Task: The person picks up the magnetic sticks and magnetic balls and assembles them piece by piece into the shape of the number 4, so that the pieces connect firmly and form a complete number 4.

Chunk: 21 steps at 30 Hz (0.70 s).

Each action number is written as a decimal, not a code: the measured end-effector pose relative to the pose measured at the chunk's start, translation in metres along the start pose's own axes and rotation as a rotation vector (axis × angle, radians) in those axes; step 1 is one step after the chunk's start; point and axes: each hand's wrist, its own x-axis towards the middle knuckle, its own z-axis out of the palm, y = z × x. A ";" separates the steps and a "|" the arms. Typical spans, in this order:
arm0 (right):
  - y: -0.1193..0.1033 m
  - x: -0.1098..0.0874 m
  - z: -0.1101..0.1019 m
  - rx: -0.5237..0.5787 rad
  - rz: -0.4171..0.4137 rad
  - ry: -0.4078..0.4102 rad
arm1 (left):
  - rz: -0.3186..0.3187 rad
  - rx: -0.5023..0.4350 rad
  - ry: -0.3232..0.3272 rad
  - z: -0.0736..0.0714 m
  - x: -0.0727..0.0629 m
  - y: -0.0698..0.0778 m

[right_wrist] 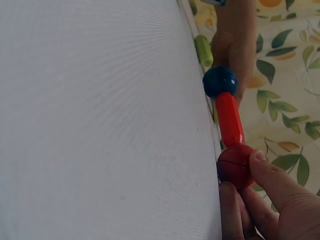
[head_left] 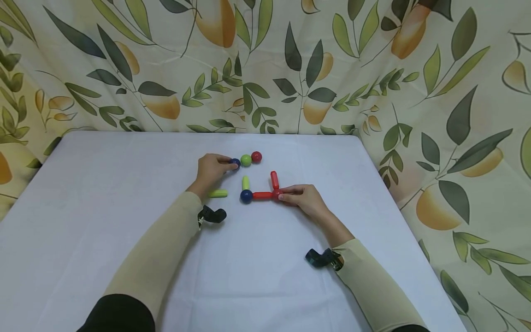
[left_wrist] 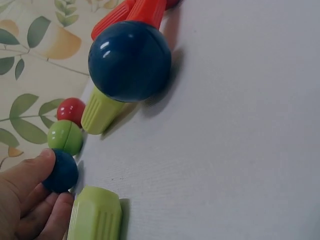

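At the far part of the table my left hand (head_left: 210, 171) pinches a blue ball (left_wrist: 64, 172) between thumb and fingers. Beside that ball sit a green ball (head_left: 246, 160) and a red ball (head_left: 256, 157), in a row. My right hand (head_left: 309, 201) grips another red ball (right_wrist: 235, 166) at the corner of a joined piece. From this corner a red stick (head_left: 262, 195) runs left to a second blue ball (left_wrist: 129, 61), and another red stick (head_left: 274, 180) points away from me. A green stick (head_left: 245, 183) extends from the second blue ball toward the back.
A loose green stick (head_left: 218, 193) lies near my left wrist, left of the joined piece. White cloth covers the table (head_left: 257, 267). A leaf-patterned curtain (head_left: 257, 69) hangs behind its far edge and along the sides.
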 end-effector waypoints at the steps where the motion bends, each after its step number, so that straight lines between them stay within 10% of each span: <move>1: 0.000 0.000 0.000 0.001 0.001 -0.001 | 0.007 0.004 -0.002 0.000 -0.001 -0.001; 21: -0.001 -0.002 0.000 0.006 0.010 0.005 | 0.075 0.050 -0.034 0.007 -0.010 0.001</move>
